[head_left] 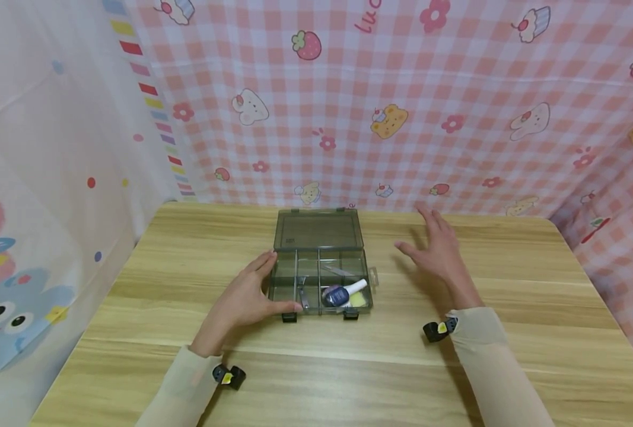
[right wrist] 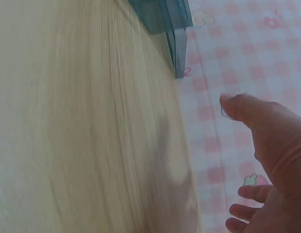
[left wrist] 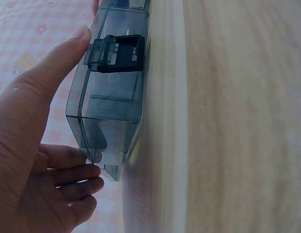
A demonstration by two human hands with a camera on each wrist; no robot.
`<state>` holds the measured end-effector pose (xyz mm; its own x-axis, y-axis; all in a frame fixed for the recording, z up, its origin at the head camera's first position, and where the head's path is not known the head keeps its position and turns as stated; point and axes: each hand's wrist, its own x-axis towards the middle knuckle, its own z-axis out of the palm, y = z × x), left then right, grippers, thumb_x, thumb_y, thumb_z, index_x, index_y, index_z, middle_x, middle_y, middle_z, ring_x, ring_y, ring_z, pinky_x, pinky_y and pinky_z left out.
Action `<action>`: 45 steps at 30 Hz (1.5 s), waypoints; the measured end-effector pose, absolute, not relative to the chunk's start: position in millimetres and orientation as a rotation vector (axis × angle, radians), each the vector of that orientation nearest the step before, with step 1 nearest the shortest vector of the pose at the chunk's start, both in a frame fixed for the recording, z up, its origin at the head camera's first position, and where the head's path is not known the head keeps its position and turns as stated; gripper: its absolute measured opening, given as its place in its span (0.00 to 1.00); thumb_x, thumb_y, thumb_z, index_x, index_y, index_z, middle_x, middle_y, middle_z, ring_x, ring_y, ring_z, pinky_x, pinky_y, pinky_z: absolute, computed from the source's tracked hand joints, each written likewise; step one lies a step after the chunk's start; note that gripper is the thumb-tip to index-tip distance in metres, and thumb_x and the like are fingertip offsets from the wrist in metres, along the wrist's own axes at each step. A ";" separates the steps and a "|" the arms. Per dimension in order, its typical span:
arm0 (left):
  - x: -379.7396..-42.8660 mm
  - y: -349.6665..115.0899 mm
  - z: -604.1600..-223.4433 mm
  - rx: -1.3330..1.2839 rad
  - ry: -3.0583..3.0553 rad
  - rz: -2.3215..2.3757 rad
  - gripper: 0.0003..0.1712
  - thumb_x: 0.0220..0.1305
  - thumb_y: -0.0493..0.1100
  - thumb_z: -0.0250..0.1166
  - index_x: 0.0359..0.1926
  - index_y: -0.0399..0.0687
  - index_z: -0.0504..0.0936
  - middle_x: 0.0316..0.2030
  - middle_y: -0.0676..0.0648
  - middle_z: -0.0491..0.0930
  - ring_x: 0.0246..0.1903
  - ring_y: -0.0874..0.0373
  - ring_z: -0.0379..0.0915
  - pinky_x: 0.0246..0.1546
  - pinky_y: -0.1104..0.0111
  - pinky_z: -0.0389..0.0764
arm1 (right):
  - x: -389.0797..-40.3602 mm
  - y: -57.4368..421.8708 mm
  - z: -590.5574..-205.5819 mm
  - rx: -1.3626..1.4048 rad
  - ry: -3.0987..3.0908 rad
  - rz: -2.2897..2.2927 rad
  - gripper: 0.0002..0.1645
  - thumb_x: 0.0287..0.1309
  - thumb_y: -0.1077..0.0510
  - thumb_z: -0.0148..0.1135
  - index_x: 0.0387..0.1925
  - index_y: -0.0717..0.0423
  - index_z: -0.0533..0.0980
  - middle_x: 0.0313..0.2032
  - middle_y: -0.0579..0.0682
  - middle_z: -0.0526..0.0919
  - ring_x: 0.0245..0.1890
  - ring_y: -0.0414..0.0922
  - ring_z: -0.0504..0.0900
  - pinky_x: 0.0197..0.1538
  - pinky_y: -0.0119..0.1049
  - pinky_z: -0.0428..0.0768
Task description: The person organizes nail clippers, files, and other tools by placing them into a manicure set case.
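Note:
A translucent grey storage box (head_left: 283,294) with dividers sits on the table, its lid (head_left: 318,229) flipped back toward the curtain. Across the box's left end, my left hand (head_left: 244,299) holds it, thumb on the near rim by a black latch (left wrist: 121,53) and fingertips along the left side. Inside the right part lie a dark blue nail polish bottle (head_left: 336,296) with a white cap, a yellow item (head_left: 357,299) and slim tweezers (head_left: 337,270). A nail clipper (head_left: 303,296) lies in the middle section. My right hand (head_left: 438,252) hovers right of the box, fingers spread, holding nothing.
The wooden table (head_left: 380,367) reaches back to a pink checked curtain (head_left: 343,89). A pale patterned curtain (head_left: 54,148) hangs at the left. A clear tab (head_left: 374,277) stands out from the box's right side. Each wrist wears a small black camera (head_left: 440,329).

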<state>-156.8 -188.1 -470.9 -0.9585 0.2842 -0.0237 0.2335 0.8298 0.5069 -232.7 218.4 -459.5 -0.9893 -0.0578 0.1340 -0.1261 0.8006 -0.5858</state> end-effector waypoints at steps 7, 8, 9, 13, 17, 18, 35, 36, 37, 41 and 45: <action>-156.5 -188.0 -471.0 0.421 2.912 0.791 0.80 0.36 0.88 0.67 0.80 0.42 0.56 0.81 0.43 0.52 0.79 0.42 0.52 0.75 0.46 0.65 | -234.4 234.8 -464.1 0.053 -2.864 1.023 0.56 0.63 0.45 0.70 0.81 0.57 0.50 0.75 0.75 0.53 0.74 0.74 0.54 0.73 0.73 0.57; -156.6 -187.9 -471.1 0.418 2.913 0.790 0.80 0.36 0.88 0.67 0.80 0.42 0.56 0.81 0.43 0.52 0.79 0.43 0.52 0.76 0.47 0.64 | -234.3 236.4 -464.6 0.027 -2.869 1.037 0.56 0.64 0.45 0.69 0.81 0.58 0.50 0.75 0.76 0.53 0.74 0.74 0.55 0.73 0.73 0.59; -156.5 -188.0 -471.1 0.421 2.914 0.788 0.80 0.36 0.88 0.67 0.80 0.42 0.56 0.81 0.43 0.52 0.79 0.43 0.52 0.75 0.47 0.65 | -234.1 237.8 -465.1 0.002 -2.870 1.046 0.55 0.64 0.45 0.69 0.81 0.58 0.50 0.75 0.76 0.54 0.73 0.74 0.56 0.72 0.73 0.60; -156.5 -188.1 -471.1 0.424 2.919 0.780 0.80 0.37 0.88 0.66 0.80 0.43 0.56 0.81 0.43 0.52 0.79 0.43 0.52 0.75 0.47 0.65 | -233.4 241.8 -467.8 -0.112 -2.881 1.059 0.55 0.65 0.42 0.68 0.80 0.59 0.51 0.73 0.76 0.56 0.71 0.72 0.61 0.70 0.70 0.66; -156.8 -187.6 -471.2 0.428 2.923 0.778 0.79 0.37 0.88 0.67 0.80 0.42 0.56 0.81 0.43 0.53 0.79 0.43 0.52 0.75 0.47 0.65 | -232.8 244.7 -471.8 -0.212 -2.866 1.066 0.52 0.65 0.41 0.67 0.78 0.61 0.56 0.70 0.75 0.60 0.68 0.70 0.63 0.70 0.66 0.67; -156.9 -187.5 -471.3 0.431 2.925 0.778 0.79 0.37 0.88 0.67 0.80 0.42 0.56 0.81 0.42 0.53 0.79 0.43 0.52 0.75 0.47 0.65 | -232.6 245.3 -472.7 -0.234 -2.862 1.079 0.51 0.65 0.41 0.66 0.77 0.62 0.57 0.70 0.74 0.62 0.67 0.69 0.64 0.70 0.65 0.68; -155.4 -187.0 -469.4 0.442 2.929 0.789 0.79 0.38 0.87 0.68 0.79 0.41 0.57 0.81 0.42 0.53 0.79 0.42 0.53 0.75 0.47 0.66 | -240.0 246.1 -486.0 -0.354 -2.773 0.932 0.24 0.61 0.44 0.69 0.42 0.63 0.81 0.44 0.65 0.83 0.46 0.61 0.80 0.47 0.54 0.78; -155.3 -187.0 -469.2 0.443 2.929 0.790 0.79 0.38 0.87 0.68 0.79 0.41 0.57 0.81 0.42 0.53 0.79 0.42 0.53 0.75 0.47 0.65 | -240.3 245.7 -486.2 -0.359 -2.769 0.924 0.24 0.61 0.44 0.69 0.42 0.62 0.81 0.44 0.64 0.83 0.46 0.61 0.80 0.46 0.54 0.78; -155.2 -187.0 -469.0 0.442 2.930 0.789 0.79 0.38 0.87 0.68 0.79 0.41 0.57 0.81 0.42 0.53 0.79 0.42 0.53 0.75 0.47 0.65 | -240.7 245.5 -486.5 -0.366 -2.767 0.918 0.23 0.61 0.45 0.69 0.42 0.62 0.82 0.43 0.64 0.84 0.45 0.61 0.81 0.45 0.54 0.78; -155.4 -187.3 -469.7 0.443 2.931 0.787 0.78 0.38 0.86 0.68 0.79 0.41 0.57 0.81 0.42 0.53 0.79 0.43 0.53 0.75 0.47 0.65 | -242.2 245.9 -487.2 -0.398 -2.782 0.909 0.20 0.64 0.46 0.67 0.42 0.60 0.83 0.42 0.62 0.84 0.43 0.59 0.81 0.42 0.50 0.77; -155.6 -187.7 -470.5 0.435 2.933 0.795 0.78 0.37 0.86 0.69 0.80 0.41 0.57 0.81 0.43 0.54 0.79 0.43 0.53 0.75 0.47 0.66 | -242.8 246.2 -487.2 -0.403 -2.791 0.911 0.19 0.66 0.47 0.65 0.43 0.59 0.83 0.41 0.60 0.85 0.42 0.57 0.81 0.41 0.47 0.76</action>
<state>-155.6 -187.7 -470.5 -0.9573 0.2890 0.0043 0.2516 0.8260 0.5043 -242.8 246.2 -487.2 -0.9475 0.3085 0.0842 0.1994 0.7756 -0.5989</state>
